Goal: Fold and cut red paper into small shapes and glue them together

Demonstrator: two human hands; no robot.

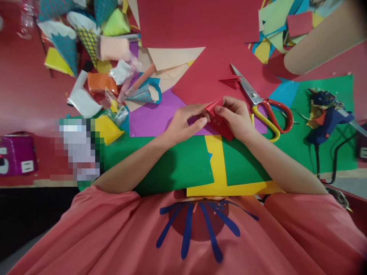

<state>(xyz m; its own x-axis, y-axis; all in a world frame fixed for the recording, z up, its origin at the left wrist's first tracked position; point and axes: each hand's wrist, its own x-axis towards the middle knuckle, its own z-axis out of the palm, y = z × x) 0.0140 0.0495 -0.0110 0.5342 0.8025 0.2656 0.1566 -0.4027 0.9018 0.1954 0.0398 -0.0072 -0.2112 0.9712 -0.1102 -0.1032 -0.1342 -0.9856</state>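
Observation:
A small folded piece of red paper [214, 105] is between my two hands, above the purple sheet. My right hand [236, 117] pinches it between thumb and bent fingers. From the other side, my left hand [187, 121] has its curled fingers at the paper's left corner, with the thumb held a little apart; part of its grip is hidden. More red paper [228, 134] shows below the right fingers. Just beyond my hands lie a small folded red piece [231, 81] and scissors [254, 97] with one red and one yellow handle, blades pointing away.
Purple [151, 122] and green sheets [183, 164] cover the near table. Patterned paper cones [61, 42] and bagged clay [114, 47] crowd the far left. A blue glue gun [327, 126] lies right, below a cardboard tube [321, 46]. Paper scraps [275, 23] pile up behind.

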